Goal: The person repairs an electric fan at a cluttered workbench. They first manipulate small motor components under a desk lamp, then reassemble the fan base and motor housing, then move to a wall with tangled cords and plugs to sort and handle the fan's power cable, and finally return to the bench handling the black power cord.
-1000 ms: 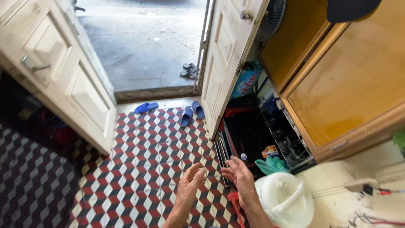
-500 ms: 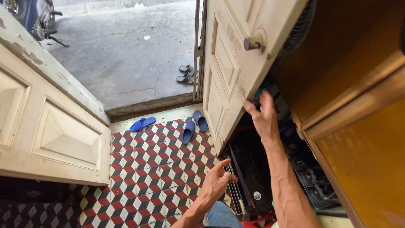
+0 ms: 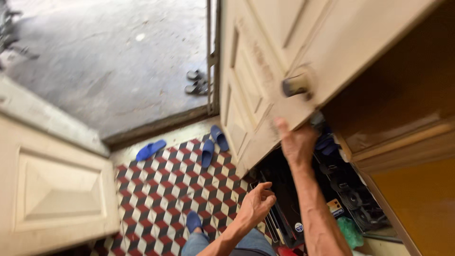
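1. Beside the open doorway, a cream panelled door (image 3: 265,95) swings inward, its paint worn and dusty; its long edge runs down toward the tiles.
2. Below it, the floor (image 3: 156,189) is a red, black and white cube pattern, smooth and hard.
3. Behind the door sits a dark cabinet (image 3: 341,189) of jumbled gear under brown wood.
4. Right hand (image 3: 297,142) reaches up to the door's lower edge, fingers spread and loose, touching or nearly so; blur hides whether it grips. The metal handle (image 3: 295,86) lies just above it.
5. Left hand (image 3: 258,203) hangs lower, farther away, half-curled, holding nothing.
6. Blue slippers (image 3: 208,151) lie near the threshold.
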